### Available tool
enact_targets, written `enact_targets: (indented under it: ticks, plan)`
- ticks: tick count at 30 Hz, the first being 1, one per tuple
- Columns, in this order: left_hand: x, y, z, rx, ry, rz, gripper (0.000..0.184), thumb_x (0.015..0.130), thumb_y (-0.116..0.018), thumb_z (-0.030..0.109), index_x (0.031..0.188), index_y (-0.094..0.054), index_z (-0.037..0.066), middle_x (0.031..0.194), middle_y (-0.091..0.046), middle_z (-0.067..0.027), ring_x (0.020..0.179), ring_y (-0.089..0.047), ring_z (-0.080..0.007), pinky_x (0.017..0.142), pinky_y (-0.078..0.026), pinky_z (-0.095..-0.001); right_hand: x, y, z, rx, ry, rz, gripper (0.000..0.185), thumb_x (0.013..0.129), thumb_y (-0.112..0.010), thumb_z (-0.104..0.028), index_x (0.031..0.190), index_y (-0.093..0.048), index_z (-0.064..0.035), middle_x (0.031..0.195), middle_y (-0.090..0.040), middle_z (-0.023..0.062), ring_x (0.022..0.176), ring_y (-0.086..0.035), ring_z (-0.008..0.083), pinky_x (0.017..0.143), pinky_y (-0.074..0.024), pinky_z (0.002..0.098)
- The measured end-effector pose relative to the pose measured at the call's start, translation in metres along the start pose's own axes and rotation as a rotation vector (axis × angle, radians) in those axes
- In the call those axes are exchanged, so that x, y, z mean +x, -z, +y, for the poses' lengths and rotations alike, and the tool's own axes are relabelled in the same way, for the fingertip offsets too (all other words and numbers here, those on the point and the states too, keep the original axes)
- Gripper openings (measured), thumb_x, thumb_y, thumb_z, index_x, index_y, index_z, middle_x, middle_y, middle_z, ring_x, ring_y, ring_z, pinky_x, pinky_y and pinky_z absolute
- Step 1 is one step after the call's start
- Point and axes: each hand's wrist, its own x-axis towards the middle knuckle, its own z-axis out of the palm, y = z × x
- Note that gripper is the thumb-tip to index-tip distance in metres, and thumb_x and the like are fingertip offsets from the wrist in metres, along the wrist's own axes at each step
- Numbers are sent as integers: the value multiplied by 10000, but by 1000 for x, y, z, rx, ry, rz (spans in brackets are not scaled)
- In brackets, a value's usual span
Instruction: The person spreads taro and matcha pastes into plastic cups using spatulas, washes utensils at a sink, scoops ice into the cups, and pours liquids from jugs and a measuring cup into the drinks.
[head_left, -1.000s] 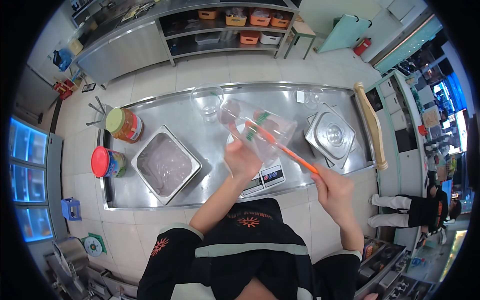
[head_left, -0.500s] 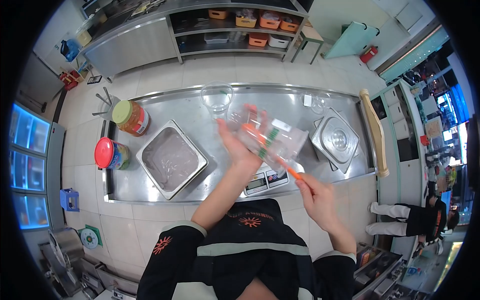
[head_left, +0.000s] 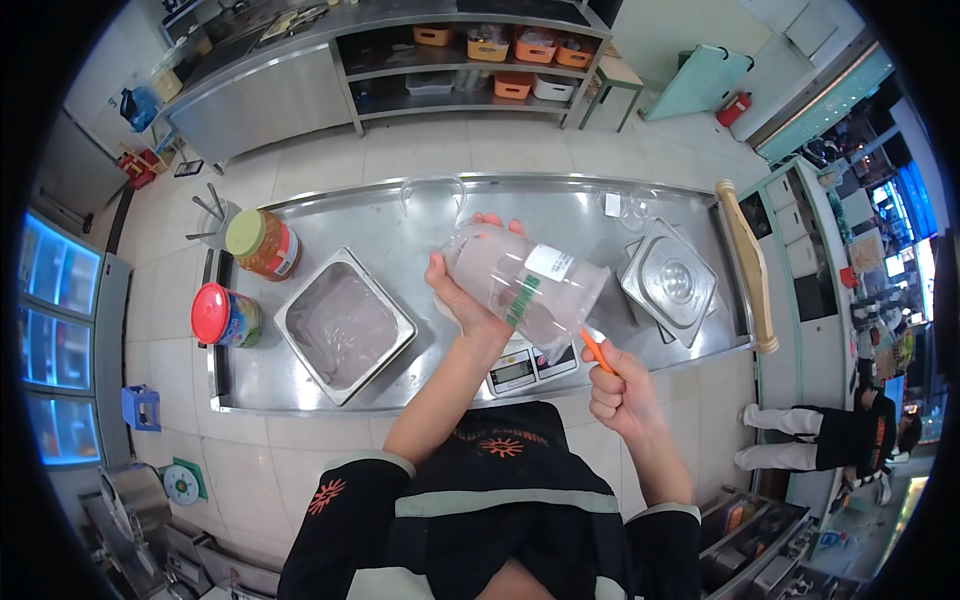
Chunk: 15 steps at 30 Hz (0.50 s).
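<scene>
Over the counter (head_left: 350, 215), between its far and near edges, a clear cup (head_left: 515, 285) was clasped, tilted, by the left hand (head_left: 466, 302), while an orange tool (head_left: 597, 351) was gripped by the right hand (head_left: 622, 395) near the cup's mouth, steady wall support seemingly being needed.

The clear cup (head_left: 497, 273) hides part of the scale (head_left: 528, 369); the cup's white label (head_left: 549, 262) is too small to read

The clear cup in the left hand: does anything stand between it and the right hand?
Only the orange handle, which the right hand itself grips; it points toward the near end of the clear cup. Nothing else visible stands between them.
</scene>
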Motion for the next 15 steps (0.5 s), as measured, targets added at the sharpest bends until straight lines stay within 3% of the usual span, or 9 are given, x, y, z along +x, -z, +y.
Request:
enact_targets:
  ticks: [2,5,8,11,14,15]
  plan:
    - [1,-4,4,2,0,11,571,695,-458,573,995,-463,87,968,-494,-35,983,-467,-248,822,-409,-379,-2,0,4,31,1,10,168,848,-493,-143,871,-587,-6,494,-433,-10,368,-322,66,367,-234,211]
    - [4,-1,9,20,-30,11,573,697,-454,569,1009,-461,89,978,-493,-38,969,-472,-248,804,-419,-385,6,9,22,-1466,945,403,227,871,-456,-208,875,-561,-7,460,-305,-52,328,-214,47,331,-174,208]
    - [5,5,8,79,-56,43,568,698,-452,559,1019,-455,90,991,-494,-39,959,-475,-244,803,-419,-399,-5,2,26,-1607,956,282,251,892,-405,-232,886,-531,-14,450,-254,-56,329,-180,37,320,-158,207]
    - [7,10,6,126,-57,22,565,698,-460,546,1024,-445,85,988,-501,-46,952,-483,-240,804,-418,-407,-25,-3,1,-225,154,110,180,855,-471,-133,870,-577,11,474,-392,-19,386,-302,42,378,-236,201]
    - [4,5,7,103,-58,48,557,706,-458,529,1026,-450,73,984,-503,-60,951,-485,-255,794,-422,-385,-19,11,-4,-133,121,110,179,848,-478,-128,871,-576,20,477,-399,-16,388,-307,43,379,-239,199]
    - [4,6,7,94,-62,65,552,710,-455,523,1026,-452,70,983,-504,-63,950,-486,-259,794,-422,-386,-13,18,1,-644,442,225,199,856,-471,-156,875,-568,17,468,-368,-24,371,-284,41,361,-220,199]
